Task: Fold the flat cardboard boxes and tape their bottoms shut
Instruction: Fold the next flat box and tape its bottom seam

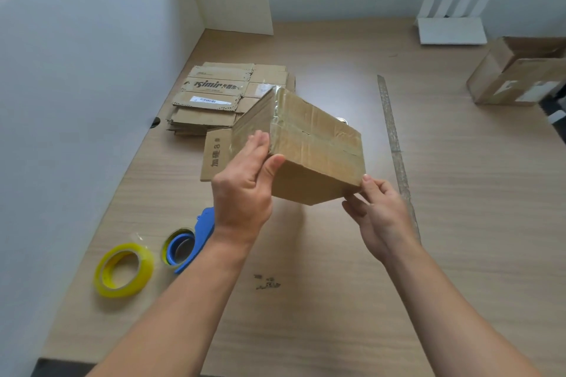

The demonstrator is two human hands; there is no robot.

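Box: The cardboard box [315, 138] is in the middle of the frame. It is held up off the surface [337, 315] and tipped. Its closed side faces up, with shiny clear tape across it and down the left side. A printed flap [216, 156] sticks out at its left.
Left hand: The left hand [245, 184] grips the near left corner of the box. The thumb is on the near side and the fingers lie on the left side.
Right hand: The right hand [379, 211] pinches the lower right corner of the box between thumb and fingertips.
Flat boxes: A pile of flat boxes [214, 95] lies on the surface behind the box, to the upper left.
Tape: A yellow tape roll [124, 269] lies at the lower left. A blue tape dispenser [186, 242] sits just beside it.
Strip: A long clear strip [395, 144] lies on the surface to the right of the box.
Far right: An open brown box [517, 70] sits at the right edge.
Upper right: A white router [450, 27] stands by the wall.
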